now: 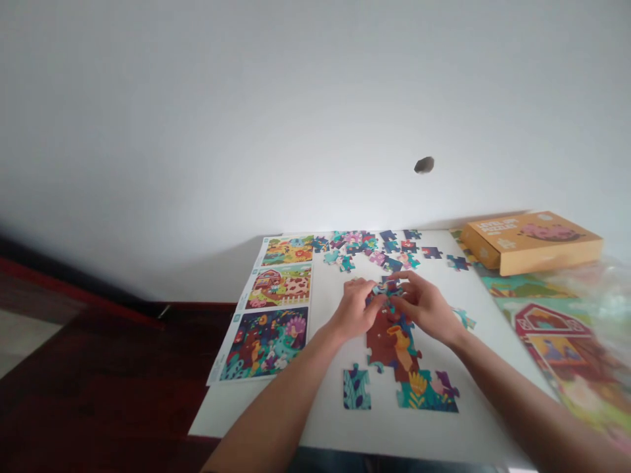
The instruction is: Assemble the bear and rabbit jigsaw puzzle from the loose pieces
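My left hand (355,307) and my right hand (424,307) meet at the top of a partly joined jigsaw puzzle (382,341). Their thumbs and fingers close from both sides on a small puzzle piece (386,288), which they partly cover. Whether it is locked into the brown section below cannot be seen. The joined part shows a brown animal with an orange vase shape, and a teal strip at its lower right. A separate teal puzzle piece with dark leaves (357,389) lies at the lower left. Beside my right wrist, another light piece (464,318) is partly hidden.
Loose puzzle pieces (352,248) are scattered along the back of the white table (325,420), near the wall. A sheet with three reference pictures (279,287) lies left. To the right are an orange puzzle box (537,238), a farm picture (557,328) and clear plastic wrap (608,295).
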`<state>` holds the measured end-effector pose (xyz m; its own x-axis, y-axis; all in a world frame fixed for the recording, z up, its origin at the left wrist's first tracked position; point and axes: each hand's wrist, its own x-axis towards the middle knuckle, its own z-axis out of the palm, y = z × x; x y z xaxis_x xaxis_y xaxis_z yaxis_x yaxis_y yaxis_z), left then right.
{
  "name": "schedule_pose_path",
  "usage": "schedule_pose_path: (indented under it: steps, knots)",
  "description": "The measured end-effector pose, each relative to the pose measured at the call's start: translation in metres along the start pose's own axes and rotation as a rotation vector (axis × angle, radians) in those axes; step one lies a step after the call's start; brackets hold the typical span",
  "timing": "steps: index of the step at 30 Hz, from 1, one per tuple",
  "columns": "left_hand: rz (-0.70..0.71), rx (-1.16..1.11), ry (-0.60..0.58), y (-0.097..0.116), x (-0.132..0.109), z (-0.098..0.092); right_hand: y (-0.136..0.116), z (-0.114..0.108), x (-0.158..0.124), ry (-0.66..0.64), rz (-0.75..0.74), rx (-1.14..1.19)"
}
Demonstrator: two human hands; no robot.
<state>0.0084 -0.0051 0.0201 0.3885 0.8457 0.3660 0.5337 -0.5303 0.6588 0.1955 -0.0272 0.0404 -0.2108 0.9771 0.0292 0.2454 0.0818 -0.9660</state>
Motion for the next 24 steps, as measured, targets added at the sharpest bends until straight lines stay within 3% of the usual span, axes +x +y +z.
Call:
schedule_pose_path:
  steps: [7,14,24]
  knots:
    - [-0.009,-0.161,-0.223,-0.005,0.006,-0.022,0.014,-0.012,-0.001,-0.042,-0.031,-0.004]
    - [0.047,-0.232,-0.352,0.000,0.005,-0.033,0.005,-0.013,-0.008,-0.280,0.033,0.009]
    - [0.154,0.115,-0.541,0.005,-0.001,-0.043,0.000,-0.003,-0.023,-0.598,0.134,-0.159]
